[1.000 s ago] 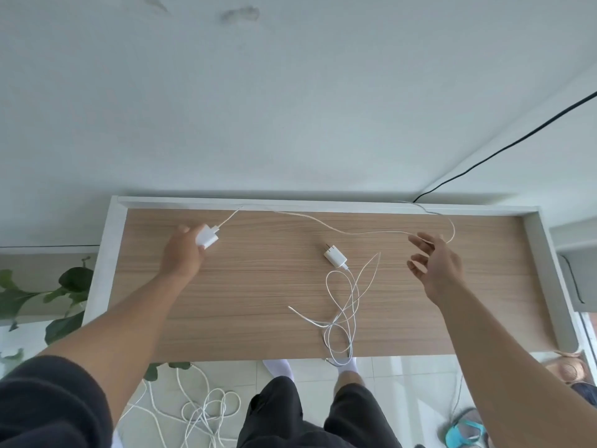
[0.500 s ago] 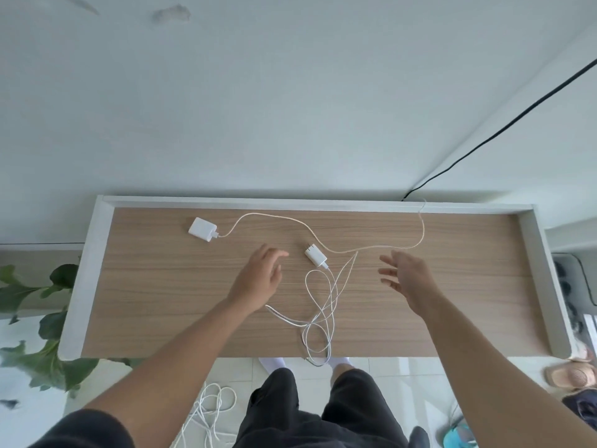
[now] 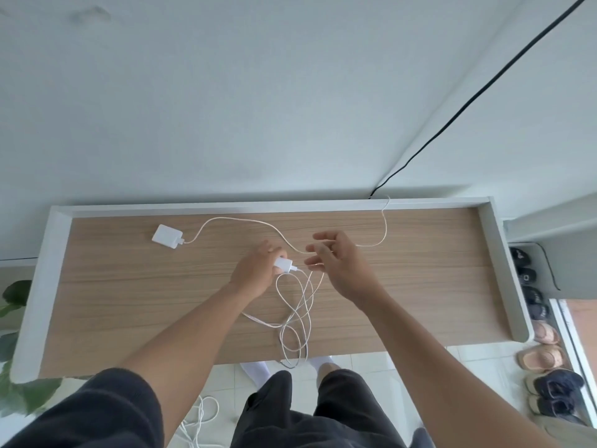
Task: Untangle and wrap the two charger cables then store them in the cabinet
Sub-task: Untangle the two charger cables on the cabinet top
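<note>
Two white chargers lie on the wooden cabinet top (image 3: 129, 302). The larger flat charger (image 3: 167, 236) rests at the back left; its cable (image 3: 245, 222) curves right across the top, passes behind my right hand and rises over the back rim. My left hand (image 3: 258, 273) grips the smaller charger plug (image 3: 284, 264) near the middle. Its cable (image 3: 295, 315) falls in tangled loops toward the front edge and hangs over it. My right hand (image 3: 336, 263) hovers just right of the plug, fingers spread above the cables, holding nothing that I can see.
A raised white rim (image 3: 48, 270) borders the top on the left, back and right. A black wire (image 3: 452, 118) runs up the wall corner. Shoes (image 3: 542, 357) line the floor at the right, a plant (image 3: 13, 305) stands at the left, more white cable (image 3: 203, 415) lies on the floor.
My left hand let go of the larger charger at the back left, crossed to the middle and closed on the smaller plug. My right hand moved left toward it.
</note>
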The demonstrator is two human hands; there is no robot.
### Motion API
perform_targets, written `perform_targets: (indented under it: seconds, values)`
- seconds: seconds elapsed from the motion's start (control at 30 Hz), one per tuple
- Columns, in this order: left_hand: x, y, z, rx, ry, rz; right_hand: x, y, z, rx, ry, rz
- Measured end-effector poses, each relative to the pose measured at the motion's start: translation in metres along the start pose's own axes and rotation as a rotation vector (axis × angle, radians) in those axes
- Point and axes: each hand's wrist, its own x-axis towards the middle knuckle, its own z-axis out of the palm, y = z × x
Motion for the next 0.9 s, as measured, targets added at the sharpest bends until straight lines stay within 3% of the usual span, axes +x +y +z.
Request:
perform_targets:
  seconds: [0.13, 0.4, 0.6, 0.77, 0.9]
  values:
    - [-0.021, -0.003, -0.012, -0.049, 0.048, 0.031, -0.009, 0.002, 0.020, -0.208, -0.098, -0.058]
    - [-0.085, -0.030, -0.075, -0.367, 0.293, 0.069, -0.028, 0.001, 0.057, -0.592, -0.174, -0.120]
    - [-0.133, -0.093, -0.104, -0.448, 0.373, -0.117, -0.030, -0.002, 0.083, -0.752, -0.134, -0.152]
    - [-0.163, -0.132, -0.096, -0.252, 0.394, -0.269, -0.032, -0.015, 0.114, -1.164, -0.181, -0.158]
    - [-0.181, -0.164, -0.088, -0.227, 0.489, -0.533, -0.038, -0.022, 0.135, -1.364, -0.194, -0.088]
